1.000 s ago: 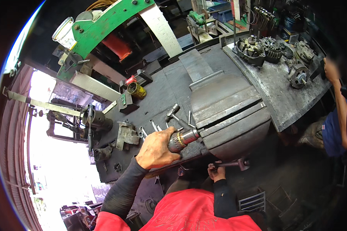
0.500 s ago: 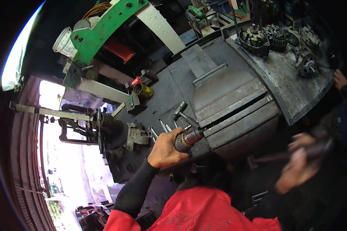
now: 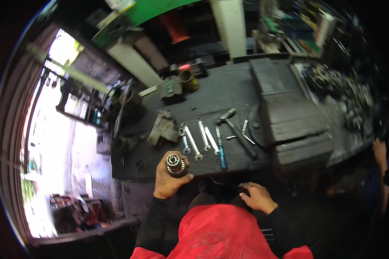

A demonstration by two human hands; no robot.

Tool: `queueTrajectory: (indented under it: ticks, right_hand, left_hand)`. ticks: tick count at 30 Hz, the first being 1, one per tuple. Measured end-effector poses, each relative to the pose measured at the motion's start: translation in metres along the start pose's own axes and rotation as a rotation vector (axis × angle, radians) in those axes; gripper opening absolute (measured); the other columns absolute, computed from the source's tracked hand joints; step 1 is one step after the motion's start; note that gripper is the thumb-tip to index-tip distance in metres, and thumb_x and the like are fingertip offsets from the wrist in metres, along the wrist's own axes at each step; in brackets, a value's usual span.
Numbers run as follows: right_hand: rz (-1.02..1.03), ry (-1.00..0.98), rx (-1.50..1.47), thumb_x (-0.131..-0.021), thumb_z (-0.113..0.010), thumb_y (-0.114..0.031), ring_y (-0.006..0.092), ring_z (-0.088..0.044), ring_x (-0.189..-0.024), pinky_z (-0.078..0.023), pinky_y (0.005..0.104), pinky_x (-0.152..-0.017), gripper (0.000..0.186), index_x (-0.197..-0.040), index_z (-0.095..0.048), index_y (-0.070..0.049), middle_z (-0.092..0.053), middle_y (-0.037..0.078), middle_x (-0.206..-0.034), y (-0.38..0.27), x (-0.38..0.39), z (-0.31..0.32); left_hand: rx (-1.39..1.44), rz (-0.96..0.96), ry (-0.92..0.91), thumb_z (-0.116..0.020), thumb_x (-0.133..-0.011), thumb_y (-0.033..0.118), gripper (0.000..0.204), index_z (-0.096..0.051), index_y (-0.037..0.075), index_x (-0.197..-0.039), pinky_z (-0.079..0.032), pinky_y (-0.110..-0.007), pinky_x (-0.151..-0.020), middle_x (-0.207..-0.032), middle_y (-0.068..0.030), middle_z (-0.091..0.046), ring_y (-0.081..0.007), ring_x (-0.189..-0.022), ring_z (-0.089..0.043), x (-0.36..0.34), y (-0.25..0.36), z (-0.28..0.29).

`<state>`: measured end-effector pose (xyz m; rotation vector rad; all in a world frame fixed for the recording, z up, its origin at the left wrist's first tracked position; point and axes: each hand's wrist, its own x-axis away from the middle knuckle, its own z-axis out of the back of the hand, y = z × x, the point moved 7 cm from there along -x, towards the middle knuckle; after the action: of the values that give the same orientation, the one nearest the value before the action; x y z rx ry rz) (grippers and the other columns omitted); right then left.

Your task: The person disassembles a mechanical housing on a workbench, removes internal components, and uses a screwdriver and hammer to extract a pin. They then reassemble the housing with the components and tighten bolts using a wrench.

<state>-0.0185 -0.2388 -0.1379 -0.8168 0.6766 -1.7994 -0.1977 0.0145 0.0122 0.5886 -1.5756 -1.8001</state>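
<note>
My left hand (image 3: 166, 181) grips a cylindrical metal part (image 3: 175, 166) with a ringed, toothed end facing up, just in front of the bench edge. My right hand (image 3: 258, 196) is low by my body, fingers loosely bent and apart, with no held object visible. On the dark bench (image 3: 216, 95) behind the part lie several silver wrenches (image 3: 190, 140), a blue-handled tool (image 3: 222, 155), a hammer (image 3: 240, 131) and a rough cast bracket (image 3: 162, 127). A large steel vise (image 3: 296, 121) stands to their right.
A yellow can (image 3: 190, 86) and a green-and-white press frame (image 3: 229, 34) are at the back. Greasy alternator parts (image 3: 328, 86) crowd a right-hand plate. A co-worker's hand (image 3: 379, 149) is at the far right; a bright doorway (image 3: 47, 142) is left.
My left hand has pulled the cylindrical part away from the vise and turned it upright. My right hand has come down; the long tool it held is no longer visible. The view has swung.
</note>
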Motion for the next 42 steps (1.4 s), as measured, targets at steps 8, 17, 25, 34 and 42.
queueTrajectory:
  ticks: [8,17,25,34,42]
  right_hand:
    - [0.092,0.037,-0.058,-0.096,-0.07,-0.016,0.0317,-0.073,-0.099,-0.057,0.0404,-0.086,0.033,-0.125,-0.072,-0.002,-0.074,0.014,-0.109,-0.14,-0.058,0.017]
    - [0.065,0.069,-0.159,-0.094,-0.072,-0.009,0.0273,-0.073,-0.09,-0.058,0.0373,-0.084,0.033,-0.127,-0.071,-0.002,-0.074,0.013,-0.103,-0.244,-0.09,-0.05]
    - [-0.045,0.122,-0.121,-0.094,-0.071,-0.008,0.0271,-0.072,-0.09,-0.057,0.0366,-0.084,0.032,-0.125,-0.071,0.0,-0.074,0.013,-0.1,-0.264,-0.107,-0.063]
    - [-0.045,0.155,-0.079,-0.093,-0.072,-0.008,0.0269,-0.072,-0.09,-0.057,0.0371,-0.084,0.032,-0.124,-0.071,0.001,-0.073,0.013,-0.098,-0.281,-0.119,-0.07]
    - [-0.029,0.143,-0.074,-0.094,-0.071,-0.006,0.0269,-0.074,-0.092,-0.058,0.0365,-0.084,0.032,-0.125,-0.071,0.001,-0.074,0.014,-0.1,-0.289,-0.122,-0.08]
  left_hand:
    - [0.184,-0.236,0.094,-0.082,-0.07,-0.012,0.056,-0.056,0.006,-0.116,-0.054,-0.035,-0.095,-0.106,-0.0099,-0.066,-0.0189,-0.106,-0.065,0.036,-0.01,0.049]
    - [0.149,-0.344,0.004,-0.085,-0.068,-0.006,0.044,-0.065,0.005,-0.106,-0.056,-0.036,-0.091,-0.106,-0.0113,-0.07,-0.0218,-0.101,-0.07,0.037,-0.027,0.139]
    - [-0.086,-0.567,-0.011,-0.089,-0.058,0.013,0.051,-0.071,0.012,-0.106,-0.05,-0.044,-0.098,-0.103,-0.0056,-0.075,-0.0276,-0.096,-0.072,0.019,-0.008,0.187]
    - [-0.17,-0.569,-0.047,-0.087,-0.058,0.007,0.046,-0.071,0.01,-0.101,-0.053,-0.041,-0.091,-0.099,-0.0065,-0.075,-0.0266,-0.093,-0.072,0.013,-0.003,0.2]
    - [-0.141,-0.473,-0.099,-0.088,-0.056,0.008,0.05,-0.071,0.01,-0.103,-0.053,-0.04,-0.09,-0.102,-0.0061,-0.075,-0.026,-0.094,-0.072,0.018,-0.011,0.204]
